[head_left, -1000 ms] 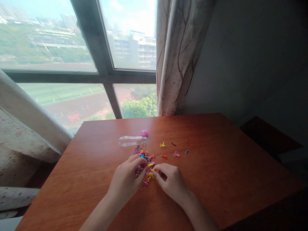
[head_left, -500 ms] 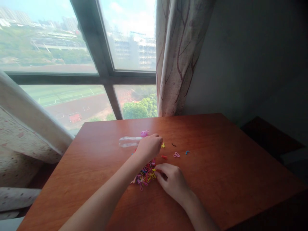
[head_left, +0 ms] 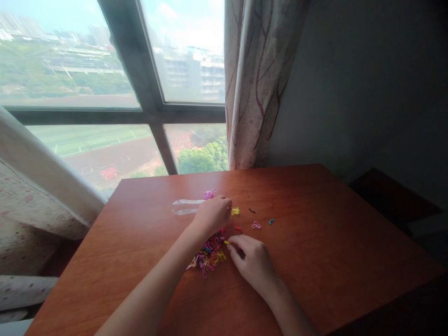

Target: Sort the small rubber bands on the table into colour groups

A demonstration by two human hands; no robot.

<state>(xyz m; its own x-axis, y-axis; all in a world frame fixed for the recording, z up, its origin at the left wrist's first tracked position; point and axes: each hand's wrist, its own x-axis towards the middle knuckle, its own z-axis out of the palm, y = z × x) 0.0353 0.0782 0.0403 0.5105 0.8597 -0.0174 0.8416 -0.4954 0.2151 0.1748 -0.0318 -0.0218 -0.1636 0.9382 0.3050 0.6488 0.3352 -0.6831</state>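
My right hand (head_left: 252,257) pinches a small yellow hair tie (head_left: 227,242) between thumb and forefinger, at the right edge of a mixed pile of coloured hair ties (head_left: 210,256). Beyond the pile, my left hand (head_left: 215,211) is curled palm down with its fingertips hidden; whether they hold anything does not show. Just right of those fingers lies a small yellow group of hair ties (head_left: 235,211). My left forearm crosses over part of the mixed pile.
A clear plastic container (head_left: 185,206) with a pink animal-shaped top (head_left: 209,193) lies behind my left hand. To the right are single ties: red (head_left: 238,229), pink (head_left: 256,225), black (head_left: 252,210) and blue (head_left: 272,221). The wooden table (head_left: 332,242) meets a window and curtain (head_left: 257,93).
My left hand has drawn slightly left, uncovering more of the yellow group. My right hand has lifted the yellow hair tie a little up and away from the pile.
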